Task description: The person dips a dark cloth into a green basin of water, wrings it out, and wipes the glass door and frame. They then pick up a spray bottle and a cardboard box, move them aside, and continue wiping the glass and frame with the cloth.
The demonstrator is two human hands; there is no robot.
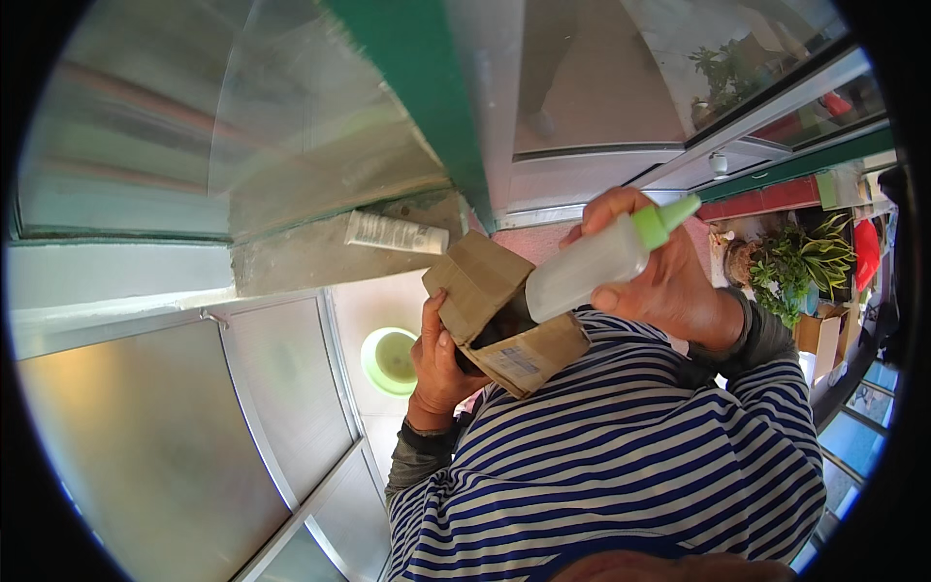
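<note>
My left hand point(438, 364) is closed round the side of a small brown cardboard box point(485, 281) with its flaps folded open. The box's inside is dark, and I cannot make out what it holds. In my right hand point(669, 281) is a translucent white squeeze bottle point(587, 274) with a light green pointed nozzle cap. The bottle is tilted, its base low over the box opening and its nozzle up to the right. Whether the base touches the box I cannot tell. A pale label is stuck on the near flap.
A white tube point(398, 233) lies on the concrete ledge point(281, 257) beyond the box. On the floor at left stands a pale green basin point(371, 364). Potted plants point(800, 267) and an open carton point(819, 339) are at right. Glass panels point(175, 427) close in the left side.
</note>
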